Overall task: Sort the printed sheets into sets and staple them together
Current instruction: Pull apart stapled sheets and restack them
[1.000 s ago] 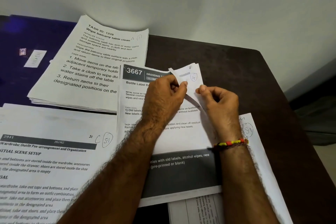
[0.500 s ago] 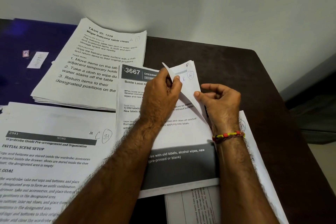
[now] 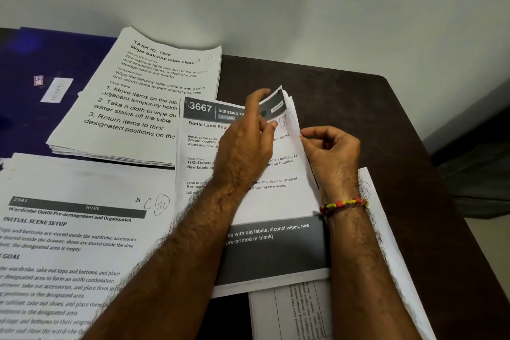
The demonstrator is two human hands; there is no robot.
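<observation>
A stack of printed sheets headed "3667" (image 3: 198, 152) lies in the middle of the dark table. My left hand (image 3: 245, 143) pinches the top right corner of the uppermost sheets (image 3: 273, 105) and lifts it, bending it back so the dark header band shows. My right hand (image 3: 331, 154), with a beaded bracelet at the wrist, pinches the right edge of the sheets underneath. A "Wipe balcony table clean" stack (image 3: 143, 102) lies at the back left. A "Wardrobe Outfit" stack (image 3: 69, 243) lies at the front left. No stapler shows.
A dark blue folder (image 3: 36, 107) lies at the far left with a small white slip (image 3: 56, 90) and a tiny pink item (image 3: 38, 80) on it. More sheets (image 3: 289, 312) poke out under the 3667 stack at the front. The table's right edge (image 3: 430, 152) is close.
My left hand has peeled the top right corner further up and back, so the dark header now faces me. My right hand moved slightly right along the sheet edges.
</observation>
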